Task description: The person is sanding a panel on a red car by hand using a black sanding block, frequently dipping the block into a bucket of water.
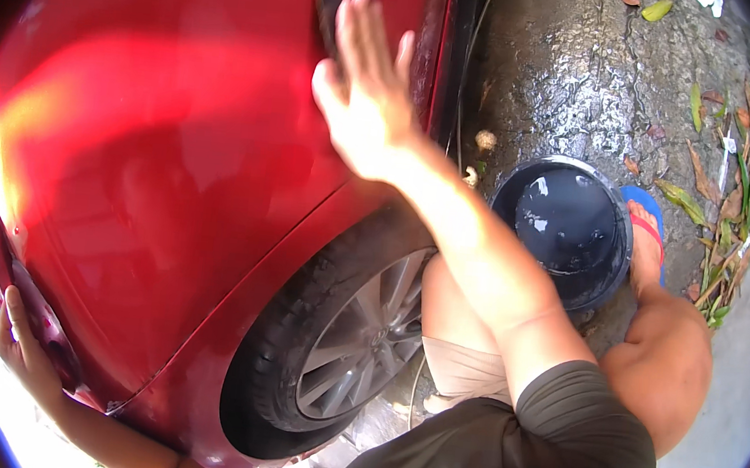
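Dark pad (327, 15) lying on the upper part of the red car (169, 214), with only an edge showing past the right hand (365, 98); cannot tell whether cloth or sponge. Around it, glossy red paint with a broad bright glare toward the left. Below, wheel (326, 369) with grey spokes, partly hidden behind a bent knee (453, 309). Across the space between wheel and bucket (614, 266), right forearm (490, 259), covering part of the black rim. Inside the bucket, dark liquid with pale patches; beneath, wet ground (560, 89). Just beside it, foot in a blue sandal (656, 207) with red strap. Farther right, fallen leaves (733, 223).

Pad under the right hand's fingers, toward the thumb side; fingers straight, little finger apart. Well apart, left hand (21, 349) at the car's left edge, fingers stretched out; cannot tell whether touching.
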The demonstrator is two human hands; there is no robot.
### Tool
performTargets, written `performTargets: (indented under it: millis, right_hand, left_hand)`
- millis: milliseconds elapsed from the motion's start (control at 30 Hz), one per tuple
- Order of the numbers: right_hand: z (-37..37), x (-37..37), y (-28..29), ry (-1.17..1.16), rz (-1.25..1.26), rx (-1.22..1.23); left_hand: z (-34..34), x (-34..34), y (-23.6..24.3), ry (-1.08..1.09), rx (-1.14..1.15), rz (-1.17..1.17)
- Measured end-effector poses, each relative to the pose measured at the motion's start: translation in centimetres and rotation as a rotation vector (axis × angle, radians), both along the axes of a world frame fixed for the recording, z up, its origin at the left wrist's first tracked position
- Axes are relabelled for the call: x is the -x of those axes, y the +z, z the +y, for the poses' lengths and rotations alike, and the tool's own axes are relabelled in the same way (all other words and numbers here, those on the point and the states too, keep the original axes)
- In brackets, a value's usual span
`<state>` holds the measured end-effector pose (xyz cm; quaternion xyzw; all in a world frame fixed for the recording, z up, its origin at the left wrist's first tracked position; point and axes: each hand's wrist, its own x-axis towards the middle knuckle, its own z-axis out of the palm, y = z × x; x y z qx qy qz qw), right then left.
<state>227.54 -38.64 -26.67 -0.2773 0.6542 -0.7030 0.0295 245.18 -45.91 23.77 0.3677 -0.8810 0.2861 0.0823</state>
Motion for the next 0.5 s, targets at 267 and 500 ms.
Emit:
performTargets:
  millis: [267,500]
  right_hand:
    - [-0.6,3.4,-2.8,-0.048,-0.001,-0.018]
    - [4.5,-11.3,0.8,0.375,0.013,0.143]
  left_hand:
    - [0.2,-0.7,0.5,0.030,0.043,0.013]
    - [0.7,-0.7,-0.5,-0.081,0.051,-0.045]
